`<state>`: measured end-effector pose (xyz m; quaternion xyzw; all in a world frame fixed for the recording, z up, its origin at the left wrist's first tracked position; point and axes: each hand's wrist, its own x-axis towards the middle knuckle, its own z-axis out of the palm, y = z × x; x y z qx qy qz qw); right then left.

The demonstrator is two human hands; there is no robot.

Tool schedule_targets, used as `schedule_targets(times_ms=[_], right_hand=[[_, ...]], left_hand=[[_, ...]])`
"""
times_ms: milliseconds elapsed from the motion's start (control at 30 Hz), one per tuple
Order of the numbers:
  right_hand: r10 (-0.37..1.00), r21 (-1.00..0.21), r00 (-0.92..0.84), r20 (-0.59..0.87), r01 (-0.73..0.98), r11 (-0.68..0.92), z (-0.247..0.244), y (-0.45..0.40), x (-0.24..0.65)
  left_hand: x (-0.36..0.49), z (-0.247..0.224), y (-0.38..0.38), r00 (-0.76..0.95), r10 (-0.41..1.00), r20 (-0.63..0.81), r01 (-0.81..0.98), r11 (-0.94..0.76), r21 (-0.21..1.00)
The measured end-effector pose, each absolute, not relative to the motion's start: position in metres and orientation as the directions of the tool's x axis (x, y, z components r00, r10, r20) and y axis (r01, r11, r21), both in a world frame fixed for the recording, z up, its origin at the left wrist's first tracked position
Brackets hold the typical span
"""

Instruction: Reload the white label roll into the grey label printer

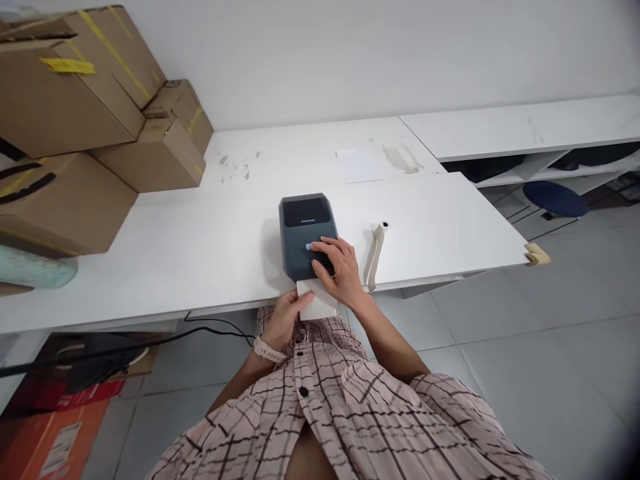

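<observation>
A dark blue-grey device (297, 248) with a black top panel stands near the front edge of the white table. White paper (323, 305) lies against its near end and hangs past the table edge. My left hand (283, 320) pinches the paper's left side, thumb on top. My right hand (343, 267) rests over the device's near right part, its fingers bent and apart near a small light-coloured button (309, 247). To the right, a small roll of white tape or paper (383, 227) has a strip running down to the edge.
Cardboard boxes (165, 153) are stacked at the left, beside a light green cylinder (37, 267). A flat white sheet (357, 166) lies toward the back of the table (200, 233). A black cable (210, 329) hangs below; a blue stool (555, 199) stands right.
</observation>
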<state>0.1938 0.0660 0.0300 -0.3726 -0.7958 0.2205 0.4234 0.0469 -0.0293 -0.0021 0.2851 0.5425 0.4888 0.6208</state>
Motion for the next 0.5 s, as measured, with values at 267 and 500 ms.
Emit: schedule_targets(times_ms=[267, 500], right_hand=[[0.766, -0.617, -0.344, 0.544, 0.455, 0.642, 0.030, 0.061, 0.189], [0.761, -0.493, -0.376, 0.529, 0.593, 0.636, 0.041, 0.059, 0.179]], left_hand=[[0.041, 0.010, -0.025, 0.033, 0.891, -0.452, -0.379, 0.430, 0.820], [0.038, -0.002, -0.031, -0.077, 0.930, -0.359, -0.228, 0.334, 0.915]])
